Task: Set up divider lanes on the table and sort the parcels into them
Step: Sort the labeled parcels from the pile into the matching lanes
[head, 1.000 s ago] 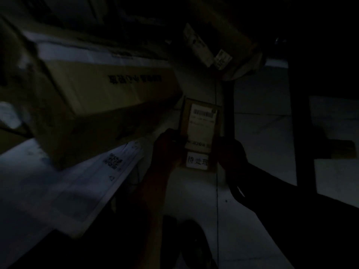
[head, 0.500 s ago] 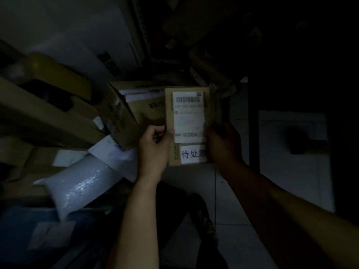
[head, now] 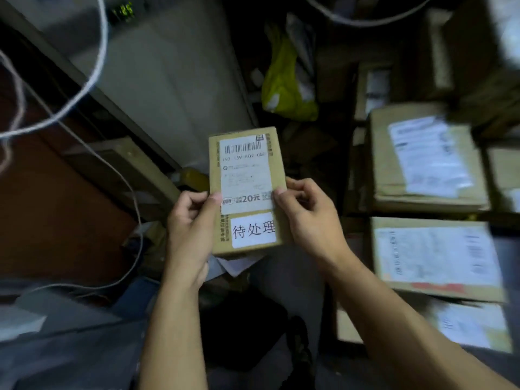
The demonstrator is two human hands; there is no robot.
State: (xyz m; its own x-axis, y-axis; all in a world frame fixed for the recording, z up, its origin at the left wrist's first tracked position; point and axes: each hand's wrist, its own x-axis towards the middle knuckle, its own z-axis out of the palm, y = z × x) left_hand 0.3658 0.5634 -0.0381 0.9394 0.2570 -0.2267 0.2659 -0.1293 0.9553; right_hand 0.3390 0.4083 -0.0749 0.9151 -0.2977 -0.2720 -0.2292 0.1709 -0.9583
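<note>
A small brown cardboard parcel (head: 245, 190) is held upright in mid-air at the centre of the view. It carries a white shipping label with a barcode and a separate white sticker with three printed characters. My left hand (head: 191, 229) grips its left edge, thumb on the label. My right hand (head: 308, 218) grips its right edge, thumb pressed on the label's side. Both forearms reach up from the bottom of the frame.
Several labelled cardboard boxes (head: 427, 161) are stacked at the right, blurred. A yellow plastic mailer (head: 284, 88) lies behind the parcel. A grey panel (head: 168, 80) stands at the back left. White cords (head: 92, 66) loop across the left. The floor below is dark.
The camera has swung to the right and the scene has brightened. Stacked boxes now show on the right. Both hands still hold the same parcel, now slightly higher and larger in view.
</note>
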